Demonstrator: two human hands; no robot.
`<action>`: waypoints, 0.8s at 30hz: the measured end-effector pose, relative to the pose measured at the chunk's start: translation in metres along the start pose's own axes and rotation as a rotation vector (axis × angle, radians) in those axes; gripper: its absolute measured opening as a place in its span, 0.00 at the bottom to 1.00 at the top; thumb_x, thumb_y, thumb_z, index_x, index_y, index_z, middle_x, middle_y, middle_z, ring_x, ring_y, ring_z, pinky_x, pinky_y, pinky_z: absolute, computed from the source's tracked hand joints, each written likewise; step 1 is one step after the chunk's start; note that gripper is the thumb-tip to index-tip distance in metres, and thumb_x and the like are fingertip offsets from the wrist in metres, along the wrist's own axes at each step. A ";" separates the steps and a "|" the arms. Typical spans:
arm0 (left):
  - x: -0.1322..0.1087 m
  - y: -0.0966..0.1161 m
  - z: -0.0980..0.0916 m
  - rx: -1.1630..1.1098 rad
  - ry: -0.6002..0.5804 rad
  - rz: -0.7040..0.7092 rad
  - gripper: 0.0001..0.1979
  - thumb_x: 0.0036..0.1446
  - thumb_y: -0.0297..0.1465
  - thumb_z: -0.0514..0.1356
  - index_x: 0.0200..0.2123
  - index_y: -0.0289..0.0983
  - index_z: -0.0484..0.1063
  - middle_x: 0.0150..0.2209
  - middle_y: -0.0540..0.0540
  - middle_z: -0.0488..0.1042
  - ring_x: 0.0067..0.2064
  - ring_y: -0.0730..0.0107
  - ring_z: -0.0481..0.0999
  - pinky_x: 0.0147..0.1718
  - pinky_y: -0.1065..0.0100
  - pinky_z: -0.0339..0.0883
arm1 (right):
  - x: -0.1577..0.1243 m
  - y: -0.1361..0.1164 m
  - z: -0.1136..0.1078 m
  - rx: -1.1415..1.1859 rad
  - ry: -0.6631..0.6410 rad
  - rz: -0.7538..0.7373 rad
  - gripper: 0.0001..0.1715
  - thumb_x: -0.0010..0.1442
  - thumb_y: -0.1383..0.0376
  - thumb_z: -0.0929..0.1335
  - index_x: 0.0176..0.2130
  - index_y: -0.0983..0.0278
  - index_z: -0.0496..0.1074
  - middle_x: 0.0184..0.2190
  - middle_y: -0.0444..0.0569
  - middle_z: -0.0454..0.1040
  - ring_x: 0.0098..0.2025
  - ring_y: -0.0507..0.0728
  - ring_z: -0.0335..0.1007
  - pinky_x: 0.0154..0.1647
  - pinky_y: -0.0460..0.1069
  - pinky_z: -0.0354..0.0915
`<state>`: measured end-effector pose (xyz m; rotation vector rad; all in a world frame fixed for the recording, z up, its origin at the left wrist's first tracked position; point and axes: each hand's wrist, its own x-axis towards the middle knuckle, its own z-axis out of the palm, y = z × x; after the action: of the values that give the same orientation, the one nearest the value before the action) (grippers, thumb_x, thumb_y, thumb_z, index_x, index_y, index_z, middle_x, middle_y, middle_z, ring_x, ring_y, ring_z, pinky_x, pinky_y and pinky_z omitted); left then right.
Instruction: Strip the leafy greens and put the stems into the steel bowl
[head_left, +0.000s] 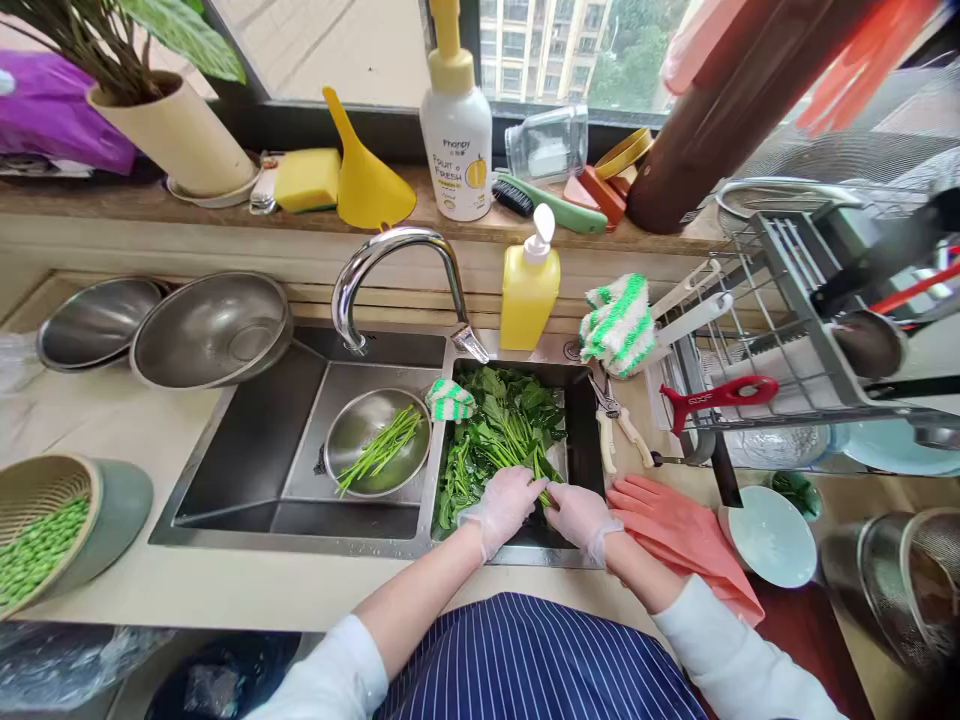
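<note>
Both hands wear thin clear gloves and meet over the front of the right sink basin. My left hand [506, 508] is closed, its fingertips pinching the stems of the leafy greens [491, 425]. Close beside it, my right hand [581, 518] is closed on the same stems. The greens lie spread through the right basin, leaves toward the back. In the left basin [240, 440] a steel bowl [352, 435] holds a small bunch of trimmed green stems [382, 450]. A green-and-white cloth [450, 400] hangs over the divider near the bowl.
A chrome faucet [397, 240] arches behind the sink. Scissors [619, 430] and pink rubber gloves [686, 530] lie at right, below a dish rack [795, 330]. At left are steel bowls [214, 330] and a basket of green peas [45, 550]. Yellow soap bottle [529, 298] stands behind.
</note>
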<state>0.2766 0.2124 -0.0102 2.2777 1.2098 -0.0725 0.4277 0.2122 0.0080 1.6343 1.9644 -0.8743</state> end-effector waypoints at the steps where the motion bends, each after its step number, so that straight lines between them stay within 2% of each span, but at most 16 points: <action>1: 0.002 0.002 -0.006 0.019 0.039 0.012 0.12 0.56 0.26 0.56 0.42 0.37 0.74 0.37 0.41 0.75 0.40 0.58 0.74 0.39 0.61 0.68 | -0.010 -0.002 -0.013 0.019 0.054 -0.022 0.10 0.57 0.64 0.64 0.39 0.60 0.72 0.35 0.50 0.77 0.38 0.58 0.73 0.33 0.48 0.59; 4: 0.000 -0.003 -0.031 -0.049 0.201 -0.011 0.11 0.58 0.26 0.54 0.39 0.39 0.75 0.37 0.43 0.75 0.40 0.62 0.75 0.38 0.64 0.70 | -0.036 -0.007 -0.050 0.215 0.255 -0.083 0.11 0.59 0.58 0.63 0.34 0.61 0.71 0.29 0.47 0.75 0.31 0.55 0.70 0.30 0.47 0.58; 6: -0.008 -0.016 -0.051 -0.210 0.414 -0.048 0.11 0.59 0.27 0.55 0.41 0.40 0.76 0.40 0.44 0.76 0.42 0.64 0.75 0.42 0.64 0.70 | -0.044 -0.007 -0.064 0.474 0.387 -0.154 0.16 0.60 0.53 0.62 0.34 0.61 0.70 0.28 0.45 0.74 0.30 0.54 0.68 0.31 0.46 0.60; 9: -0.029 -0.036 -0.078 -0.506 0.741 -0.152 0.10 0.58 0.29 0.56 0.42 0.41 0.76 0.43 0.45 0.77 0.45 0.64 0.75 0.49 0.61 0.68 | -0.038 -0.008 -0.059 0.746 0.505 -0.244 0.18 0.62 0.52 0.60 0.37 0.61 0.71 0.33 0.45 0.76 0.35 0.53 0.70 0.38 0.47 0.64; 13: -0.058 -0.042 -0.101 -0.827 0.977 -0.221 0.10 0.56 0.33 0.59 0.41 0.38 0.76 0.43 0.45 0.78 0.47 0.63 0.76 0.52 0.59 0.66 | -0.014 -0.024 -0.037 0.787 0.545 -0.358 0.16 0.60 0.57 0.63 0.44 0.62 0.72 0.44 0.50 0.75 0.46 0.56 0.70 0.50 0.52 0.64; 16: -0.069 -0.027 -0.110 -0.941 1.023 -0.185 0.11 0.53 0.34 0.62 0.40 0.38 0.76 0.43 0.45 0.78 0.46 0.63 0.76 0.52 0.59 0.66 | -0.005 -0.044 -0.036 0.759 0.582 -0.498 0.21 0.58 0.61 0.65 0.51 0.61 0.69 0.52 0.52 0.71 0.55 0.57 0.65 0.58 0.54 0.58; 18: -0.072 -0.015 -0.116 -1.010 0.986 -0.160 0.11 0.53 0.34 0.62 0.40 0.39 0.77 0.44 0.45 0.78 0.47 0.62 0.76 0.52 0.59 0.66 | -0.003 -0.056 -0.045 0.709 0.581 -0.590 0.21 0.58 0.63 0.66 0.52 0.59 0.70 0.52 0.51 0.71 0.55 0.57 0.64 0.59 0.55 0.57; 22: -0.071 0.002 -0.126 -1.080 0.917 -0.144 0.10 0.51 0.35 0.63 0.37 0.38 0.78 0.43 0.45 0.79 0.48 0.60 0.75 0.52 0.59 0.66 | -0.001 -0.065 -0.059 0.618 0.610 -0.688 0.11 0.61 0.63 0.64 0.40 0.60 0.75 0.40 0.49 0.76 0.45 0.56 0.68 0.52 0.53 0.60; 24: -0.069 0.003 -0.126 -1.062 0.908 -0.173 0.11 0.51 0.36 0.63 0.37 0.38 0.78 0.43 0.44 0.79 0.49 0.60 0.75 0.52 0.59 0.65 | -0.001 -0.064 -0.059 0.636 0.611 -0.676 0.14 0.63 0.62 0.61 0.37 0.61 0.75 0.37 0.49 0.76 0.42 0.55 0.68 0.49 0.51 0.61</action>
<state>0.2122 0.2218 0.1178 1.2114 1.3437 1.3228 0.3697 0.2465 0.0626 1.6974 2.9896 -1.4994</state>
